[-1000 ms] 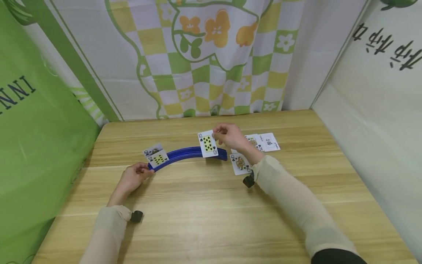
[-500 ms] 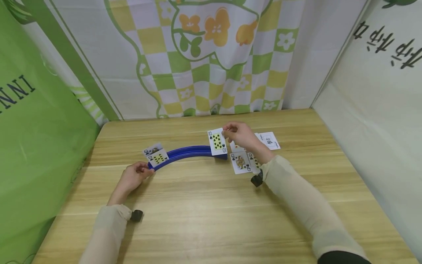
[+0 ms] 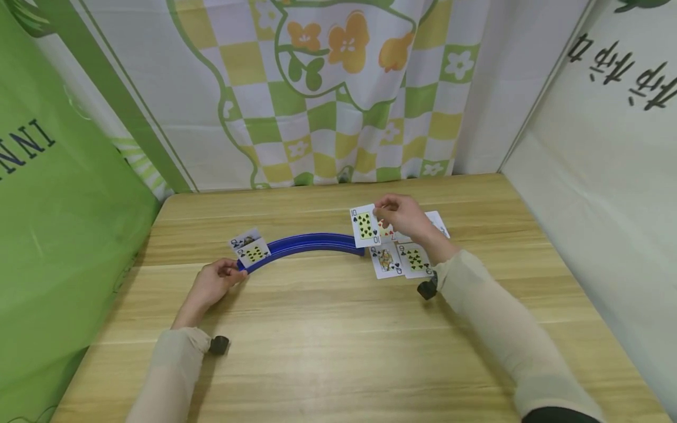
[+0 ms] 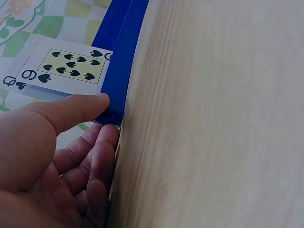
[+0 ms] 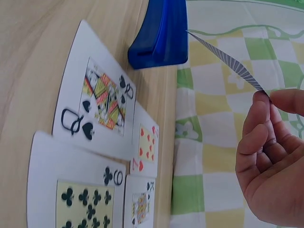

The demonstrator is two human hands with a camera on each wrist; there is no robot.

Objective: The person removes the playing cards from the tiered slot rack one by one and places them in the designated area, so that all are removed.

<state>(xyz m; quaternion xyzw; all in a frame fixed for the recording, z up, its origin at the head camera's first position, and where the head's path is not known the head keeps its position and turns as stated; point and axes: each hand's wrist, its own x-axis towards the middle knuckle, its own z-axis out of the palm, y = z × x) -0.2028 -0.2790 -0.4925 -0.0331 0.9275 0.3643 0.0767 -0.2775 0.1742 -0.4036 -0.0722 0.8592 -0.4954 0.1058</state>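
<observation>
My left hand [image 3: 210, 286] grips the left end of a curved blue card holder [image 3: 312, 241], thumb on the front and fingers tucked by its end in the left wrist view. In that end stand a nine of spades [image 4: 71, 66] and, partly behind it, a queen [image 3: 244, 239]. My right hand [image 3: 406, 216] pinches a ten of spades [image 3: 364, 225] by its edge between thumb and fingers. From the head, the card overlaps the holder's right end; the right wrist view shows it edge-on, raised, its striped back [image 5: 232, 61] visible.
Face-up cards lie right of the holder: a queen of spades [image 5: 102, 102], a nine of clubs [image 5: 85, 194], a seven of hearts [image 5: 147, 142] and a king [image 5: 140, 204]. A white card [image 3: 438, 222] is partly covered by my right hand. Patterned curtain [image 3: 338, 117] hangs behind the table.
My right hand has carried the ten of spades rightward along the holder to its right end, uncovering the nine of clubs on the table. My left hand has stayed in place.
</observation>
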